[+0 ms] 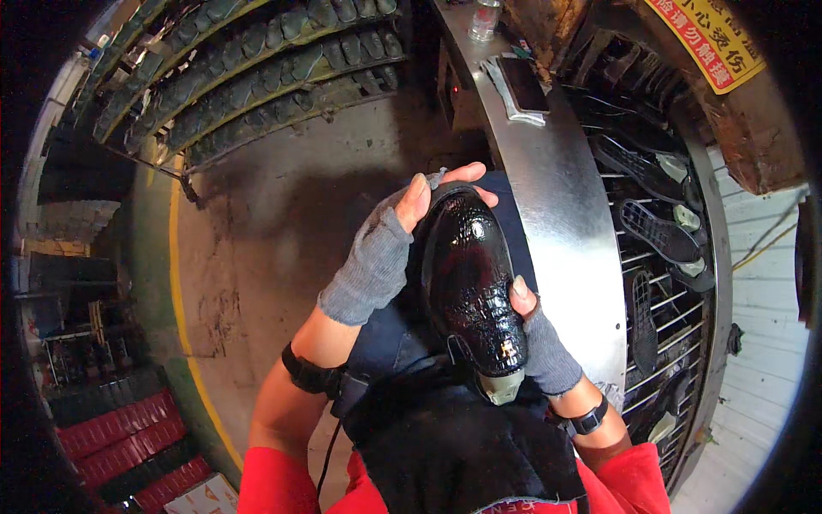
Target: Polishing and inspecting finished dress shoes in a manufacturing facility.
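Observation:
A glossy black shoe upper with a scaly embossed pattern (469,278) sits on a pale last over my lap. My left hand (390,244), in a grey fingerless glove, wraps around its toe end from the left, fingertips over the top. At the heel end, my right hand (535,330), gloved the same way, grips the shoe's right side with the thumb on the leather. Both wrists carry black bands. A dark apron covers my lap below the shoe.
A curved metal counter (556,223) runs along my right, with a phone on a cloth (522,86) and a small bottle (484,19). Beyond it, black soles (655,227) lie on a wire rack. Racks of shoes (257,60) stand at upper left; red crates (120,433) sit lower left.

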Tool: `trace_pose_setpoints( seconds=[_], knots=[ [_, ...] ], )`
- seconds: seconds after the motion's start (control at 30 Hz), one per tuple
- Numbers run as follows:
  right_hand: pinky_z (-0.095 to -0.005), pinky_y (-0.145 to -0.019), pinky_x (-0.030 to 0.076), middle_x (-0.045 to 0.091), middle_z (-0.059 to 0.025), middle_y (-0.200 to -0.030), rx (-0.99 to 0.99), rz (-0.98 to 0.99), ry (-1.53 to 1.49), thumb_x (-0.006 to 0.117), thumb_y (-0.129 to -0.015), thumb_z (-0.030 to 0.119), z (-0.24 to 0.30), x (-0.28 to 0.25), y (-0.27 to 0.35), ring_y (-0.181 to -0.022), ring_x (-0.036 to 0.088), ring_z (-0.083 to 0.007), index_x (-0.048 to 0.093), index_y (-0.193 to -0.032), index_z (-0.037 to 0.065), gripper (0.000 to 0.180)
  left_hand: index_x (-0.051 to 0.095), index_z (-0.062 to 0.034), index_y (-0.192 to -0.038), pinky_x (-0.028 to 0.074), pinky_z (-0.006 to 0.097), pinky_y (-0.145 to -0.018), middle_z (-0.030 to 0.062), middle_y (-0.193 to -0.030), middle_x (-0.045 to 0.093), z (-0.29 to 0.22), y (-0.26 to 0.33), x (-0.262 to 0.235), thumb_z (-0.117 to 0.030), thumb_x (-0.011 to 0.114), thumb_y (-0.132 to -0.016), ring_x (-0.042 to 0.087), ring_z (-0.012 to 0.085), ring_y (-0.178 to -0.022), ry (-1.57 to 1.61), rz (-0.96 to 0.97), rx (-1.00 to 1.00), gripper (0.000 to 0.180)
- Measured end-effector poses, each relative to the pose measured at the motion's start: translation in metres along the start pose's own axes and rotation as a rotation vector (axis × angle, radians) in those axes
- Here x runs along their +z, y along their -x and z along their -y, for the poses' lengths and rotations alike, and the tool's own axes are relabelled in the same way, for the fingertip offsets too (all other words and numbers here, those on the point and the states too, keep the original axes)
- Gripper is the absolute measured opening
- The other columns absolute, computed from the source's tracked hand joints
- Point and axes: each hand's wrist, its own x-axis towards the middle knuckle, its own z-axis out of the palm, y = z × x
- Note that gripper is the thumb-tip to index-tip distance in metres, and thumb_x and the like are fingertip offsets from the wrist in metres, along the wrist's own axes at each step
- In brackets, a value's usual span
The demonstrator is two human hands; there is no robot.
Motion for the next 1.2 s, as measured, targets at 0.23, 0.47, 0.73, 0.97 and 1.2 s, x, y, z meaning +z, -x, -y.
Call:
trace_pose_setpoints(
  seconds=[0.23, 0.47, 0.73, 0.97, 1.2],
  knots=[
    [-0.0398, -0.097, 0.062, 0.07, -0.017, -0.13, 0.052, 0.001, -0.052, 0.058, -0.103, 0.059, -0.001, -0.005, -0.002, -0.109, 0.074, -0.0255, 0.054, -0.145, 0.001, 0.072, 0.04, -0.0013, -0.158, 0.056, 0.035, -0.1, 0.0159, -0.137, 0.066, -0.001, 0.0, 0.001, -0.064, 0.031, -0.109, 0.068, 0.0213, -0.113, 0.022, -0.015, -0.017, 0.08],
    [-0.0376, -0.094, 0.062, 0.071, -0.0159, -0.126, 0.098, -0.037, 0.026, 0.063, -0.098, 0.063, 0.0, -0.011, 0.006, -0.106, 0.074, -0.024, 0.055, -0.144, 0.001, 0.078, 0.037, -0.002, -0.16, 0.054, 0.036, -0.103, 0.0156, -0.139, 0.065, -0.012, 0.011, 0.018, -0.069, 0.045, -0.104, 0.067, 0.0213, -0.115, 0.029, -0.012, -0.055, 0.088],
    [-0.0288, -0.071, 0.059, 0.077, -0.011, -0.094, 0.005, -0.016, 0.232, 0.064, -0.095, 0.063, 0.003, 0.011, 0.017, -0.081, 0.075, -0.0174, 0.072, -0.114, -0.006, 0.072, 0.037, -0.0013, -0.157, 0.048, 0.037, -0.111, 0.0198, -0.145, 0.061, -0.041, 0.049, 0.035, -0.016, 0.092, -0.075, 0.063, 0.0234, -0.128, -0.434, -0.017, -0.079, 0.1],
    [-0.0268, -0.07, 0.055, 0.075, -0.0066, -0.092, -0.009, -0.004, 0.274, 0.066, -0.095, 0.06, 0.009, 0.017, 0.02, -0.082, 0.07, -0.0133, 0.073, -0.111, -0.006, 0.068, 0.038, -0.0025, -0.154, 0.047, 0.041, -0.112, 0.025, -0.143, 0.062, -0.045, 0.056, 0.032, -0.016, 0.089, -0.077, 0.064, 0.0298, -0.128, -0.498, 0.055, 0.012, 0.093],
    [-0.0238, -0.076, 0.051, 0.069, -0.0011, -0.097, -0.174, 0.287, 0.549, 0.064, -0.104, 0.043, 0.037, 0.012, 0.012, -0.088, 0.063, -0.0099, 0.067, -0.122, -0.006, 0.053, 0.038, -0.0104, -0.151, 0.043, 0.056, -0.117, 0.0302, -0.145, 0.057, -0.049, 0.093, 0.04, -0.012, 0.089, -0.079, 0.058, 0.0422, -0.135, -0.052, -0.094, 0.23, 0.088]
  ],
)
